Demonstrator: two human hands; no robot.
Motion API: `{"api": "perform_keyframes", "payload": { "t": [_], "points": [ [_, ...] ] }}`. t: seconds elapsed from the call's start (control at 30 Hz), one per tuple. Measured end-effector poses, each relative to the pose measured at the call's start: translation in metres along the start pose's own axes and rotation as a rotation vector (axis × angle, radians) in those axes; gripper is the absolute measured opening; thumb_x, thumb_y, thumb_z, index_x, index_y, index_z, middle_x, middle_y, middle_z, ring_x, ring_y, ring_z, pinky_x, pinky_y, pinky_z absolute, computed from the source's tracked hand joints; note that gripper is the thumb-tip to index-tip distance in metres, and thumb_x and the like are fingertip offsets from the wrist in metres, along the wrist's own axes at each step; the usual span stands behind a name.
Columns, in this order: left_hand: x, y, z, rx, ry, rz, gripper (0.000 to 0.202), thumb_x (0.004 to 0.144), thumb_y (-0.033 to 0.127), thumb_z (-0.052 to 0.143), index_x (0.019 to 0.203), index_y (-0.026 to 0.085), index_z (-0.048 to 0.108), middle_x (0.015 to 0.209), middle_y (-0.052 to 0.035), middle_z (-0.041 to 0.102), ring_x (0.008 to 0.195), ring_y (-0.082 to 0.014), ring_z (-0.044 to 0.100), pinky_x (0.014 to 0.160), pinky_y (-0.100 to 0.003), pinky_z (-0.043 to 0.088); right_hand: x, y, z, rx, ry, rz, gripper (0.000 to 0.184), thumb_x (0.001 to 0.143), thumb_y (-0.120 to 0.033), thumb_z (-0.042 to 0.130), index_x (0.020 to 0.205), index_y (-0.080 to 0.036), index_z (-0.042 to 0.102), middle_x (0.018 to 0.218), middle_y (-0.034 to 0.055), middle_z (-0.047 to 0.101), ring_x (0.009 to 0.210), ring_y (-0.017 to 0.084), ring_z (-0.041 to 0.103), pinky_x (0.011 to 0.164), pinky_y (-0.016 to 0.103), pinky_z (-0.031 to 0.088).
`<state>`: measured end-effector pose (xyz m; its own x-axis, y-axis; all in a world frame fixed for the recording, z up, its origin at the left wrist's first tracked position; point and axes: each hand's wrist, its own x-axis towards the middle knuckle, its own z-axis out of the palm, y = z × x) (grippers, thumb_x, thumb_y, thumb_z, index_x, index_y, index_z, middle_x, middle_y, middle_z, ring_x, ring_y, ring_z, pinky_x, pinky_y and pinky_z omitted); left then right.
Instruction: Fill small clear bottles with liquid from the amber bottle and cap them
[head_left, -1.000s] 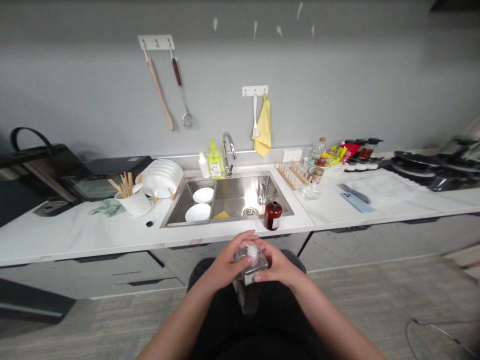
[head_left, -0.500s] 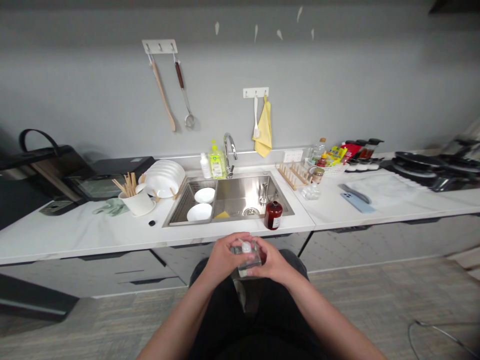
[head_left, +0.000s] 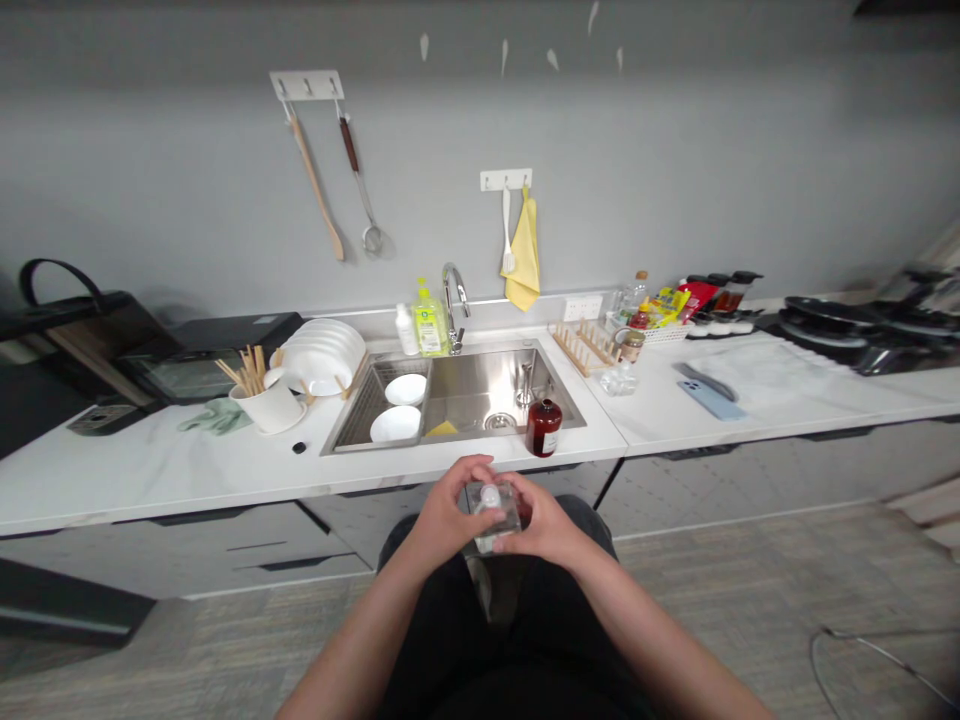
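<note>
A clear square-sided bottle (head_left: 507, 505) with a whitish top (head_left: 490, 495) is held between both of my hands, in front of the counter edge. My left hand (head_left: 454, 510) wraps its left side, with the thumb across the front near the top. On the other side my right hand (head_left: 543, 518) grips it, fingers curled behind and thumb low at the front. What is inside the bottle I cannot make out. Just beyond my hands, a dark red-brown bottle (head_left: 543, 430) with a pale label stands upright at the sink's front right corner.
The sink (head_left: 480, 375) has white bowls (head_left: 396, 424) in its left rack and a yellow piece (head_left: 442, 428) beside them. A small black cap (head_left: 299, 448), a chopstick holder (head_left: 270, 408) and plates (head_left: 324, 355) are to the left. A phone (head_left: 711, 398) lies right.
The view has shifted slightly, so the counter and wall sit a little farther left and up. Both hands keep the same hold on the clear bottle.
</note>
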<state>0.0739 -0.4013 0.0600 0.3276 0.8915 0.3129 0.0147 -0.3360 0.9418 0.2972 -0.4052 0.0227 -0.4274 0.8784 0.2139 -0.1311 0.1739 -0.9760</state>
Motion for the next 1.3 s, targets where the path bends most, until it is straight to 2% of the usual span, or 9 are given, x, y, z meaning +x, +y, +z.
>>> {"api": "perform_keyframes", "payload": {
  "t": [0.13, 0.23, 0.4, 0.57, 0.73, 0.9, 1.07, 1.2, 1.3],
  "points": [
    [-0.001, 0.003, 0.001, -0.03, -0.148, 0.041, 0.093, 0.089, 0.051, 0.097, 0.168, 0.03, 0.053, 0.146, -0.0152, 0.074, 0.146, -0.0378, 0.067, 0.129, -0.055, 0.048, -0.002, 0.0, 0.003, -0.014, 0.008, -0.014, 0.09, 0.065, -0.042, 0.112, 0.142, -0.027, 0.07, 0.139, 0.0088, 0.076, 0.121, 0.03, 0.076, 0.107, 0.044, 0.061],
    [-0.002, 0.004, -0.002, -0.053, -0.184, 0.049, 0.079, 0.103, 0.049, 0.083, 0.172, 0.03, 0.048, 0.139, -0.0144, 0.079, 0.16, -0.0367, 0.057, 0.136, -0.058, 0.039, -0.003, -0.001, 0.001, 0.0, 0.0, 0.007, 0.087, 0.066, -0.043, 0.112, 0.14, -0.027, 0.069, 0.128, 0.0057, 0.077, 0.109, 0.027, 0.077, 0.098, 0.041, 0.063],
    [0.001, 0.002, 0.003, 0.095, 0.002, 0.022, 0.078, 0.086, 0.046, 0.099, 0.153, 0.028, 0.064, 0.122, -0.0093, 0.079, 0.129, -0.0338, 0.075, 0.126, -0.053, 0.051, -0.005, 0.0, -0.005, -0.068, 0.051, 0.018, 0.088, 0.063, -0.043, 0.112, 0.138, -0.027, 0.07, 0.134, 0.0068, 0.075, 0.111, 0.028, 0.076, 0.098, 0.04, 0.062],
    [0.002, 0.008, 0.006, 0.041, -0.208, 0.083, 0.082, 0.1, 0.043, 0.084, 0.172, 0.028, 0.048, 0.148, -0.0146, 0.076, 0.157, -0.0364, 0.059, 0.135, -0.055, 0.041, -0.006, 0.001, -0.006, -0.054, 0.058, -0.007, 0.092, 0.065, -0.044, 0.112, 0.145, -0.028, 0.068, 0.139, 0.0096, 0.075, 0.121, 0.031, 0.075, 0.105, 0.044, 0.062],
    [0.001, 0.003, 0.006, 0.103, -0.052, 0.032, 0.078, 0.092, 0.041, 0.093, 0.16, 0.026, 0.06, 0.135, -0.012, 0.079, 0.138, -0.0348, 0.072, 0.129, -0.054, 0.048, -0.009, 0.004, -0.009, -0.079, 0.065, 0.003, 0.09, 0.065, -0.045, 0.112, 0.142, -0.027, 0.07, 0.138, 0.0085, 0.076, 0.118, 0.03, 0.076, 0.102, 0.042, 0.062],
    [-0.002, 0.001, 0.005, 0.036, -0.18, 0.042, 0.078, 0.102, 0.041, 0.082, 0.172, 0.028, 0.05, 0.163, -0.016, 0.067, 0.154, -0.0363, 0.063, 0.133, -0.054, 0.045, -0.009, 0.004, -0.011, -0.05, 0.068, -0.002, 0.097, 0.066, -0.047, 0.112, 0.149, -0.027, 0.067, 0.149, 0.0115, 0.073, 0.128, 0.032, 0.074, 0.108, 0.043, 0.06],
    [0.002, -0.001, 0.009, 0.098, -0.007, 0.031, 0.072, 0.092, 0.038, 0.092, 0.157, 0.027, 0.063, 0.134, -0.0112, 0.08, 0.137, -0.0346, 0.073, 0.127, -0.053, 0.051, -0.01, 0.001, -0.012, -0.058, 0.074, 0.013, 0.087, 0.067, -0.046, 0.111, 0.141, -0.027, 0.07, 0.137, 0.0085, 0.077, 0.115, 0.028, 0.077, 0.1, 0.04, 0.062],
    [0.004, 0.002, 0.01, 0.063, -0.09, 0.047, 0.072, 0.099, 0.035, 0.084, 0.164, 0.027, 0.055, 0.139, -0.0125, 0.081, 0.146, -0.0328, 0.069, 0.129, -0.052, 0.048, -0.01, 0.003, -0.013, -0.084, 0.088, 0.0, 0.089, 0.067, -0.045, 0.11, 0.144, -0.026, 0.069, 0.139, 0.0095, 0.076, 0.118, 0.029, 0.076, 0.103, 0.041, 0.062],
    [0.004, 0.006, 0.011, 0.128, -0.014, 0.035, 0.062, 0.096, 0.032, 0.085, 0.155, 0.026, 0.064, 0.126, -0.0094, 0.085, 0.137, -0.0314, 0.074, 0.127, -0.051, 0.049, -0.009, 0.003, -0.013, -0.104, 0.091, 0.003, 0.087, 0.067, -0.043, 0.11, 0.141, -0.026, 0.069, 0.136, 0.0093, 0.076, 0.113, 0.028, 0.076, 0.099, 0.04, 0.062]
  ]
}}
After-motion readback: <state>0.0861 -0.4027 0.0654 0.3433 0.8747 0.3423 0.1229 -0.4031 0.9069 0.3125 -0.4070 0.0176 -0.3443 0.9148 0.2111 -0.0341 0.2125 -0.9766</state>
